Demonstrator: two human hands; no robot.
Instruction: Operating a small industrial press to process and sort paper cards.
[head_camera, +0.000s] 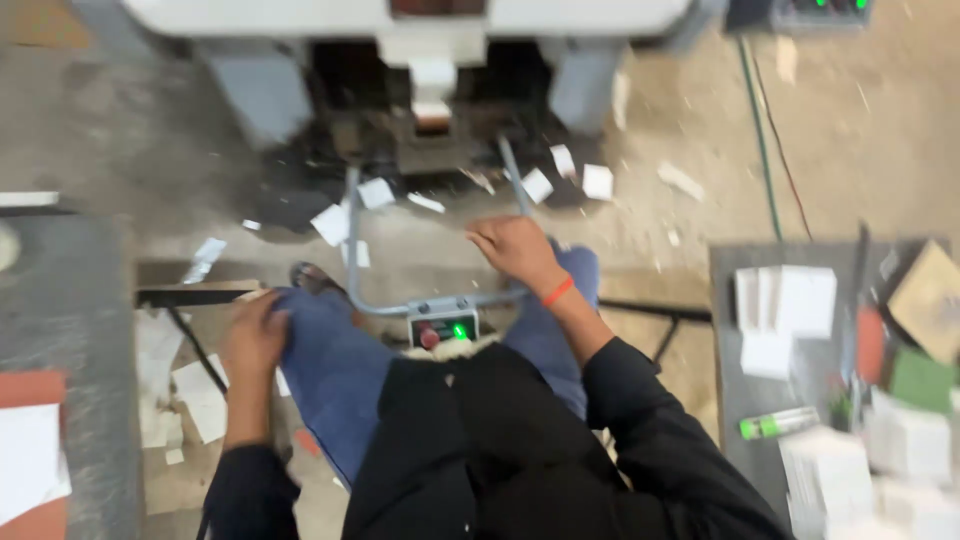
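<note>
Seated person seen from above, blue-trousered knees spread, both hands apart. Left hand (255, 335) lies flat on the left knee (330, 350), fingers loosely curled over the cloth, gripping nothing; it looks like a rest or a brace. Right hand (515, 248), with an orange band at the wrist, reaches forward over the right knee and touches the grey metal bar frame (352, 240) that loops between the legs. Blur makes it hard to say whether the fingers wrap the bar or just sit on it.

Just below the right hand, between the knees, a small control box (442, 328) hangs on the bar, with a red button and a lit green lamp, so it sits within easy thumb reach of either hand. Beyond the hands stands a grey machine (430, 60); white paper scraps (332, 222) litter the floor around its base, probably offcuts. To the right of the right hand, a dark worktop (728, 400) carries stacks of white cards (790, 300) and a green-capped tube (778, 424), stock kept at arm's length. Left of the left hand, more white sheets (28, 460) lie on a grey surface.
</note>
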